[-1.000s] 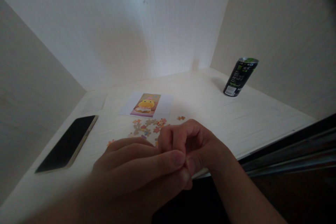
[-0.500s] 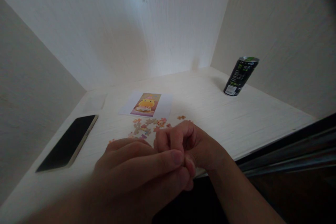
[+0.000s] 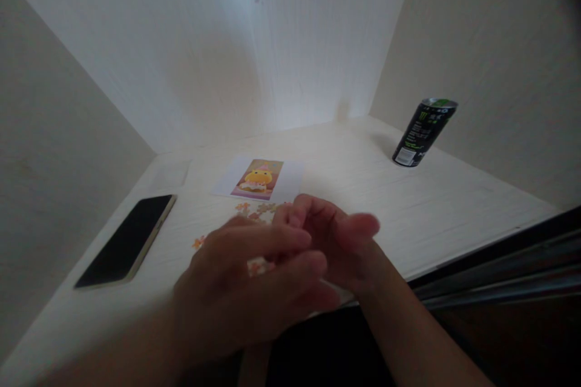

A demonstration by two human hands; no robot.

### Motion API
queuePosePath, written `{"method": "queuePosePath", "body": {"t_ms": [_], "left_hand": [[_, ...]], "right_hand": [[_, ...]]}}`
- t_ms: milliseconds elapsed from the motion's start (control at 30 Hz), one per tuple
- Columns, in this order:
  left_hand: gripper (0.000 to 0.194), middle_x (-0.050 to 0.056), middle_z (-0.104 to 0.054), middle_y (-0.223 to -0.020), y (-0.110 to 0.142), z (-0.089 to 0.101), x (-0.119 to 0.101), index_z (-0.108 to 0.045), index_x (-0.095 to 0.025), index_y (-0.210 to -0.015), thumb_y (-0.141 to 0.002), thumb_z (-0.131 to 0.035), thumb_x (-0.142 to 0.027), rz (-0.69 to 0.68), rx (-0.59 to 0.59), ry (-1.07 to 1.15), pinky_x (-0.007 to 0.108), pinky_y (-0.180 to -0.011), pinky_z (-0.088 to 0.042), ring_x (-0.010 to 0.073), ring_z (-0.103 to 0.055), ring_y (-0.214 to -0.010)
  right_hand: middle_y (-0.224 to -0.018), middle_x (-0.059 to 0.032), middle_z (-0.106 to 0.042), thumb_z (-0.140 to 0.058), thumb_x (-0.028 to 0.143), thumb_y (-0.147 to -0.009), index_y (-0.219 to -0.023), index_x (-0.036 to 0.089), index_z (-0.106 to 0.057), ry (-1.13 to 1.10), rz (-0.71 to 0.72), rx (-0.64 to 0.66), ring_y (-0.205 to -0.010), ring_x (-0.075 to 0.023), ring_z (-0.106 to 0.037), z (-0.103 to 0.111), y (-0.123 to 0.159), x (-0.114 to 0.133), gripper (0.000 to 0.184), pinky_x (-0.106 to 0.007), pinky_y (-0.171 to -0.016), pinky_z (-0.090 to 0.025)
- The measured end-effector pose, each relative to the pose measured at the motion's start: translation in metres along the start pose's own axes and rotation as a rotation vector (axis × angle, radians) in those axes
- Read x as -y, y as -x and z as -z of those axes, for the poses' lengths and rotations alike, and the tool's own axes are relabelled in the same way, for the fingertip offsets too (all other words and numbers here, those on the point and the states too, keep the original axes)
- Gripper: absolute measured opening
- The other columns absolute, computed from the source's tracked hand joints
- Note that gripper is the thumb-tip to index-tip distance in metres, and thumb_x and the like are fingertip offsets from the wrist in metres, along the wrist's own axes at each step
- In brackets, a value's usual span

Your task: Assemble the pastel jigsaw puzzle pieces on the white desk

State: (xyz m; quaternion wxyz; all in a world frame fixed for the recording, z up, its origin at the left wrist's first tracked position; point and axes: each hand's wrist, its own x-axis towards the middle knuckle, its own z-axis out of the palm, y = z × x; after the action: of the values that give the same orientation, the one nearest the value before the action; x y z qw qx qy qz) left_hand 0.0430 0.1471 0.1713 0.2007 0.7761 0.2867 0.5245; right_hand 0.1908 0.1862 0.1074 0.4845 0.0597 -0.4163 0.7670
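My left hand [image 3: 236, 290] hovers low over the near part of the white desk [image 3: 454, 205], fingers stretched to the right, blurred. My right hand [image 3: 338, 242] sits just behind it, fingers curled and thumb out, touching the left fingers. Small orange and pink puzzle pieces [image 3: 254, 208] lie scattered on the desk behind the hands. A few more pieces [image 3: 255, 266] show through a gap between my left fingers; whether they are held is unclear. A picture card [image 3: 258, 178] of a yellow figure lies beyond the pieces.
A black phone [image 3: 127, 240] lies face up at the left. A black and green drink can [image 3: 424, 132] stands at the far right by the wall. White walls close the desk on three sides. A dark edge [image 3: 499, 254] runs along the desk's right front.
Both hands have shifted up and slightly right. The pinch between them has loosened: my left fingers have spread and my right thumb now sticks out. The view has moved a little.
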Motion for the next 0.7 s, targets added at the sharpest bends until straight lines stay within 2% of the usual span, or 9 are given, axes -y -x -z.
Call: {"method": "queuePosePath", "body": {"t_ms": [100, 167, 267, 400, 533, 700], "left_hand": [[0.028, 0.006, -0.067, -0.089, -0.004, -0.008, 0.01, -0.066, -0.022, -0.108, -0.082, -0.073, -0.026, 0.047, -0.095, 0.062, 0.03, -0.079, -0.057, 0.0188, -0.065, -0.087], [0.031, 0.007, -0.066, -0.094, -0.006, -0.012, 0.02, -0.063, -0.02, -0.112, -0.082, -0.072, -0.023, 0.066, -0.135, 0.107, 0.031, -0.08, -0.057, 0.019, -0.065, -0.091], [0.03, 0.008, -0.065, -0.1, -0.008, -0.016, 0.036, -0.061, -0.015, -0.109, -0.082, -0.069, -0.01, 0.033, -0.17, 0.183, 0.028, -0.083, -0.057, 0.0169, -0.065, -0.093], [0.031, 0.011, -0.064, -0.109, -0.009, -0.015, 0.044, -0.059, -0.01, -0.108, -0.08, -0.068, 0.0, 0.047, -0.145, 0.318, 0.027, -0.09, -0.056, 0.0167, -0.064, -0.101], [0.029, 0.013, -0.064, -0.111, -0.009, -0.014, 0.043, -0.057, -0.009, -0.107, -0.081, -0.068, 0.0, 0.09, -0.094, 0.432, 0.025, -0.089, -0.056, 0.0155, -0.064, -0.1], [0.024, 0.011, -0.065, -0.109, -0.007, -0.015, 0.047, -0.056, -0.011, -0.108, -0.086, -0.063, -0.003, 0.106, 0.005, 0.468, 0.024, -0.088, -0.056, 0.0141, -0.064, -0.098]], "right_hand": [[-0.121, -0.0094, -0.065, -0.043, 0.087, -0.075, -0.116, 0.026, -0.064, -0.029, -0.007, -0.073, -0.103, -0.0238, -0.064, -0.006, -0.002, 0.012, 0.077, -0.04, -0.09, -0.051], [-0.138, -0.0078, -0.057, -0.041, 0.089, -0.073, -0.124, 0.031, -0.06, 0.017, 0.003, -0.113, -0.119, -0.0276, -0.058, -0.011, -0.001, 0.023, 0.079, -0.047, -0.102, -0.044], [-0.151, -0.0031, -0.044, -0.046, 0.087, -0.073, -0.134, 0.038, -0.052, 0.129, 0.014, -0.123, -0.135, -0.0284, -0.045, -0.018, 0.002, 0.038, 0.078, -0.051, -0.112, -0.032], [-0.155, -0.0003, -0.04, -0.039, 0.09, -0.072, -0.141, 0.043, -0.043, 0.235, -0.021, -0.163, -0.139, -0.0285, -0.041, -0.025, 0.005, 0.046, 0.083, -0.052, -0.111, -0.034], [-0.154, -0.0022, -0.041, -0.034, 0.093, -0.07, -0.144, 0.043, -0.039, 0.224, -0.002, -0.155, -0.139, -0.031, -0.041, -0.022, 0.007, 0.046, 0.09, -0.054, -0.11, -0.035], [-0.156, 0.0013, -0.037, -0.037, 0.094, -0.067, -0.144, 0.048, -0.038, 0.243, -0.029, -0.137, -0.14, -0.0325, -0.039, -0.014, 0.013, 0.054, 0.09, -0.057, -0.111, -0.032]]}}
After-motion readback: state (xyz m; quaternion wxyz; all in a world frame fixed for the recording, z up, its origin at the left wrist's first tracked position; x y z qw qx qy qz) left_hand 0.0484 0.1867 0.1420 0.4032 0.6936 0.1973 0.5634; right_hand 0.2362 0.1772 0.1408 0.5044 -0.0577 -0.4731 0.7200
